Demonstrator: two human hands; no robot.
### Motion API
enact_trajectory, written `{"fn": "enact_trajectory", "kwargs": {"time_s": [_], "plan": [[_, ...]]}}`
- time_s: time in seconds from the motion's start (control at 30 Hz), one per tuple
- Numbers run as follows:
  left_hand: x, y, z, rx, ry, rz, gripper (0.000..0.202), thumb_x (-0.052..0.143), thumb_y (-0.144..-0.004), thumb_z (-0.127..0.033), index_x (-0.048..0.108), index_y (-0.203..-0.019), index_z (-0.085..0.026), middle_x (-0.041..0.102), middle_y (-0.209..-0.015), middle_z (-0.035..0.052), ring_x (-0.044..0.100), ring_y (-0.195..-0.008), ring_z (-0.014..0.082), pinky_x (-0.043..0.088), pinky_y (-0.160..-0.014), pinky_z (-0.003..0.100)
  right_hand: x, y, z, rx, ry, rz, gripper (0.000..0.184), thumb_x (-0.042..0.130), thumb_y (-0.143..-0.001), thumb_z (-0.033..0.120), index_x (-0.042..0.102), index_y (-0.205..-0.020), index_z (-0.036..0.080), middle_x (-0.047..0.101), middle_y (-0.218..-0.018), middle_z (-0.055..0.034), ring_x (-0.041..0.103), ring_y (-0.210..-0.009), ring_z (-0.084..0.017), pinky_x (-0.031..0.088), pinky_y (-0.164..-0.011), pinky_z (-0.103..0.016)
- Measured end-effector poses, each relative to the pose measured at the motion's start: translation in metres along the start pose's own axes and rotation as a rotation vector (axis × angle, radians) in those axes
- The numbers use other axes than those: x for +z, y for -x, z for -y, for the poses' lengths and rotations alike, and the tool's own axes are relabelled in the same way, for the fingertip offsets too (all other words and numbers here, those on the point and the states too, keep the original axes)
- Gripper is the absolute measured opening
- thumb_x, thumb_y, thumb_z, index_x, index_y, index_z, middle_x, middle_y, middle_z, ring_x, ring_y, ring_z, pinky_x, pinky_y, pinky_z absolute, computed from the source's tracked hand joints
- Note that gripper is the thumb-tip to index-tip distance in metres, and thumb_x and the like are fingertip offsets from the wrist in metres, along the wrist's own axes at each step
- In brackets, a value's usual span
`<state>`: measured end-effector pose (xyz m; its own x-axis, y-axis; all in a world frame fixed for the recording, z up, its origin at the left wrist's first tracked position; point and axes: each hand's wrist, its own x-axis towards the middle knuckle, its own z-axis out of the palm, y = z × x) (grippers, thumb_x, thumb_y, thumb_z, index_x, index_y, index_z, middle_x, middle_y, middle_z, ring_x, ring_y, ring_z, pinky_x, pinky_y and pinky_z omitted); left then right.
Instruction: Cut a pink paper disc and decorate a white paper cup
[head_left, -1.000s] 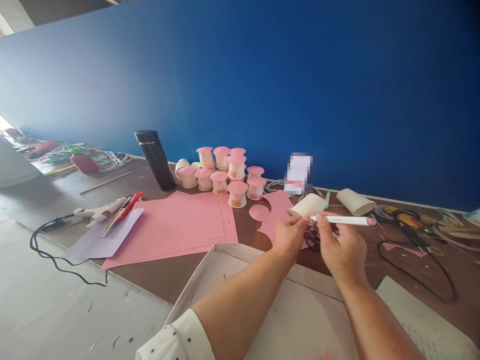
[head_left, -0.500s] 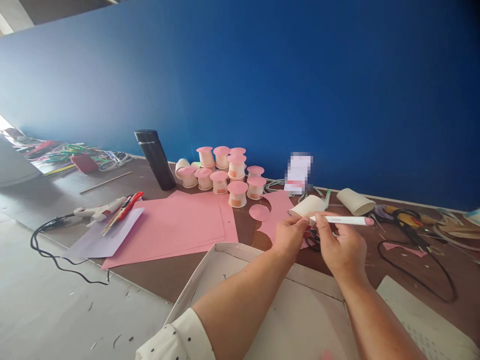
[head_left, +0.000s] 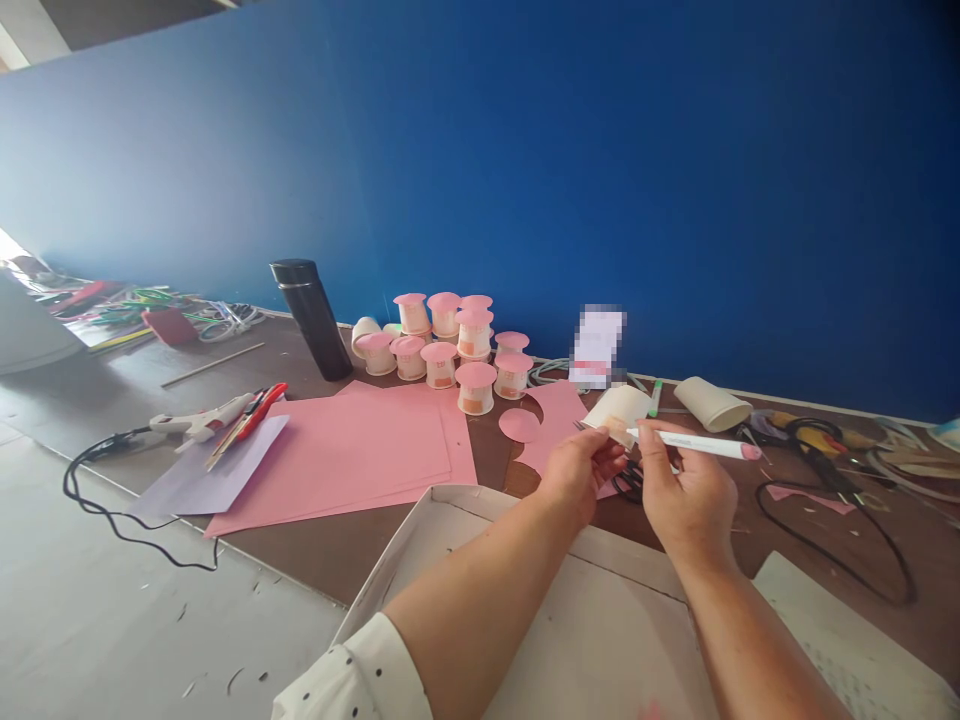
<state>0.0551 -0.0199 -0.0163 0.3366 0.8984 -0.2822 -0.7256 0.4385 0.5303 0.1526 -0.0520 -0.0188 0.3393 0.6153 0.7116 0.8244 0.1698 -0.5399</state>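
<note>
A: Done, and left?
B: Done: capped cups [head_left: 450, 345], at 10 o'clock from the hands. Left: disc [head_left: 518, 425] loose on surface [head_left: 330, 550]; spare cup [head_left: 712, 403] bare, at 1 o'clock.
A: Grips?
B: Left hand [head_left: 581, 470] pinched on cup [head_left: 622, 408], at its 1 o'clock. Right hand [head_left: 686, 495] closed on pen [head_left: 694, 443], tip at cup's wall.

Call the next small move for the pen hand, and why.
Probably ease the pen tip onto the paper cup. The left hand pinches the cup on its side, the right hand holds the pen nearly level, tip right at the cup's wall; contact is unclear.
</note>
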Motion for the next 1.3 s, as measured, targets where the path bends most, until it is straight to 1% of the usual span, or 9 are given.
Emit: {"fn": "enact_trajectory", "kwargs": {"time_s": [0.23,0.37,0.5,0.67,0.8,1.03,1.17,1.3], "plan": [[-0.0026,-0.0025,0.0034,0.025,-0.040,0.013,0.011,0.059,-0.080,-0.014,0.067,-0.079,-0.007,0.063,-0.073,0.0077,0.059,-0.065,0.0102,0.049,-0.066,0.022,-0.0020,-0.0012,0.0013,-0.048,0.004,-0.001,0.036,0.050,-0.090,0.045,0.072,-0.093,0.017,0.073,-0.086,-0.0107,0.067,-0.076,-0.022,0.047,-0.066,-0.028],[-0.0045,-0.0033,0.0051,0.044,-0.079,0.030,0.011,0.060,-0.080,-0.016,0.068,-0.080,-0.008,0.063,-0.077,0.0082,0.059,-0.069,0.0111,0.049,-0.069,0.024,-0.0019,-0.0009,-0.0002,-0.073,0.005,-0.001,0.037,0.051,-0.089,0.046,0.073,-0.090,0.017,0.073,-0.087,-0.0110,0.067,-0.080,-0.023,0.047,-0.068,-0.029],[-0.0060,-0.0037,0.0060,0.059,-0.095,0.045,0.011,0.066,-0.075,-0.019,0.067,-0.079,-0.008,0.063,-0.079,0.0085,0.059,-0.071,0.0121,0.048,-0.071,0.025,-0.0014,-0.0005,-0.0013,-0.055,0.014,-0.012,0.036,0.051,-0.090,0.045,0.073,-0.094,0.017,0.073,-0.088,-0.0109,0.067,-0.082,-0.024,0.048,-0.070,-0.030],[-0.0074,-0.0051,0.0069,0.068,-0.110,0.054,0.014,0.069,-0.073,-0.021,0.067,-0.079,-0.009,0.063,-0.081,0.0091,0.059,-0.074,0.0135,0.048,-0.073,0.027,-0.0009,0.0003,-0.0023,-0.072,0.016,0.011,0.037,0.051,-0.089,0.045,0.073,-0.092,0.016,0.073,-0.089,-0.0120,0.067,-0.088,-0.026,0.048,-0.074,-0.032],[-0.0074,-0.0047,0.0069,0.086,-0.117,0.064,0.016,0.071,-0.070,-0.023,0.067,-0.077,-0.009,0.062,-0.078,0.0086,0.058,-0.074,0.0136,0.048,-0.072,0.027,-0.0015,-0.0008,-0.0013,-0.060,0.015,-0.011,0.035,0.050,-0.090,0.043,0.072,-0.095,0.017,0.073,-0.093,-0.0114,0.066,-0.090,-0.025,0.048,-0.075,-0.032],[-0.0062,-0.0028,0.0054,0.103,-0.126,0.051,0.022,0.076,-0.067,-0.027,0.066,-0.074,-0.009,0.060,-0.074,0.0068,0.057,-0.072,0.0135,0.047,-0.074,0.029,-0.0023,-0.0024,0.0002,-0.051,0.017,0.011,0.037,0.049,-0.090,0.045,0.072,-0.094,0.018,0.072,-0.094,-0.0115,0.066,-0.091,-0.026,0.048,-0.073,-0.033],[-0.0069,-0.0030,0.0056,0.112,-0.136,0.047,0.021,0.076,-0.067,-0.027,0.066,-0.073,-0.009,0.061,-0.075,0.0070,0.058,-0.073,0.0140,0.048,-0.076,0.029,-0.0027,-0.0020,0.0010,-0.086,-0.002,0.036,0.034,0.050,-0.089,0.045,0.073,-0.092,0.019,0.072,-0.092,-0.0104,0.066,-0.090,-0.025,0.047,-0.072,-0.031],[-0.0071,-0.0031,0.0059,0.117,-0.163,0.047,0.021,0.075,-0.067,-0.029,0.065,-0.069,-0.010,0.060,-0.073,0.0058,0.058,-0.072,0.0129,0.048,-0.077,0.029,-0.0028,-0.0018,0.0010,-0.065,0.000,0.023,0.034,0.051,-0.089,0.044,0.072,-0.094,0.018,0.072,-0.093,-0.0106,0.065,-0.090,-0.024,0.046,-0.071,-0.030]]}}
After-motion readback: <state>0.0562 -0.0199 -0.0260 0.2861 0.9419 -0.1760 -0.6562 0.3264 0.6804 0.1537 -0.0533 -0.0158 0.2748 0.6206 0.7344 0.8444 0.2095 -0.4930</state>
